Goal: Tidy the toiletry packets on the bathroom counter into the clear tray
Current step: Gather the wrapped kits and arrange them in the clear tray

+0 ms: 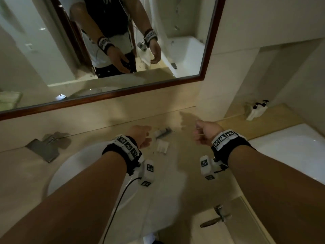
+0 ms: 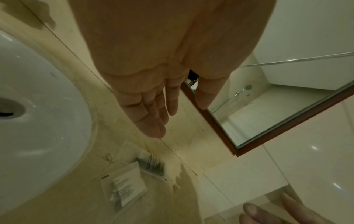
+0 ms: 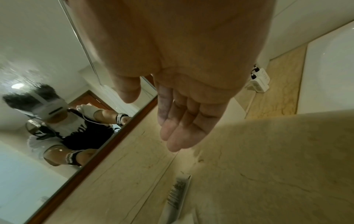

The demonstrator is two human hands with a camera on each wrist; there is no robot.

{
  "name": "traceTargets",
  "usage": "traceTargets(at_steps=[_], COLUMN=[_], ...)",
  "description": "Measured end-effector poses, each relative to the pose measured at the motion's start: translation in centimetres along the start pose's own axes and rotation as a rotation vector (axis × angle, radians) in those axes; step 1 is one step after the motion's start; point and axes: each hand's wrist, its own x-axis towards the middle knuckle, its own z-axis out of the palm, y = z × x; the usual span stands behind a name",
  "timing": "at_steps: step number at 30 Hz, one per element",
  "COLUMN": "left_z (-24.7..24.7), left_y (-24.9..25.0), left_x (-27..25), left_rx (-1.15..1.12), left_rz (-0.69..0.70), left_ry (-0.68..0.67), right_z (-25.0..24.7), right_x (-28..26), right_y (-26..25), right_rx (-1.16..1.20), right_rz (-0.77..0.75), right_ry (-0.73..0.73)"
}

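Observation:
Two toiletry packets lie on the beige counter between my hands. One has dark print [image 1: 162, 132] and lies nearer the wall; a white one [image 1: 162, 147] lies in front of it. In the left wrist view they are the dark-printed packet [image 2: 153, 165] and the white packet [image 2: 124, 188]. My left hand [image 1: 146, 136] hovers just left of them, fingers straight, holding nothing [image 2: 180, 115]. My right hand [image 1: 197, 134] hangs to their right, loosely relaxed and empty [image 3: 155, 119], with the dark-printed packet [image 3: 177, 195] below it. I cannot make out the clear tray's outline.
A white sink basin [image 1: 73, 166] sits under my left forearm. A metal tap [image 1: 47, 147] stands at the left. The framed mirror [image 1: 202, 76] runs along the wall. Pump bottles [image 1: 256, 110] and a white bathtub [image 1: 290, 141] are at the right. A handle [image 1: 216, 221] is below the counter edge.

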Motion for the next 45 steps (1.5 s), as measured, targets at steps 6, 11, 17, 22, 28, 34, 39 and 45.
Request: traceTargets(at_steps=[6,11,17,22,28,34,39,45], left_z=[-1.3,-1.7,-1.0,0.3,2.0,3.2,3.0,2.6], left_y=[-0.4,-1.6,-3.3,-4.5,-5.0,-5.7,-6.2,-6.1], left_x=[5.5,9.4,12.1,13.7,14.8,15.2,14.8,14.9], left_rx=[-0.001,0.067,0.077,0.074,0.085,0.096,0.197,0.133], left_rz=[-0.07,-0.142,-0.236,-0.305,-0.317,-0.271,-0.194,-0.153], left_ry=[-0.061,-0.088,-0.127,-0.175,-0.221,-0.239,-0.261,-0.226], right_z=[3.6,6.5,8.2,9.4,10.4,10.4,10.3,10.6], right_x=[3.8,6.4,8.4,10.2,11.4,11.8,11.7,11.8], right_y=[0.2,1.2,2.6,3.8,4.5,4.8,4.9,4.3], right_rx=[-0.061,-0.075,-0.09,-0.121,-0.138,-0.122,-0.238,-0.305], right_rz=[0.072,0.145,0.228,0.308,0.381,0.366,0.332,0.228], right_ry=[-0.015,-0.012,-0.018,-0.037,-0.117,-0.14,-0.205,-0.28])
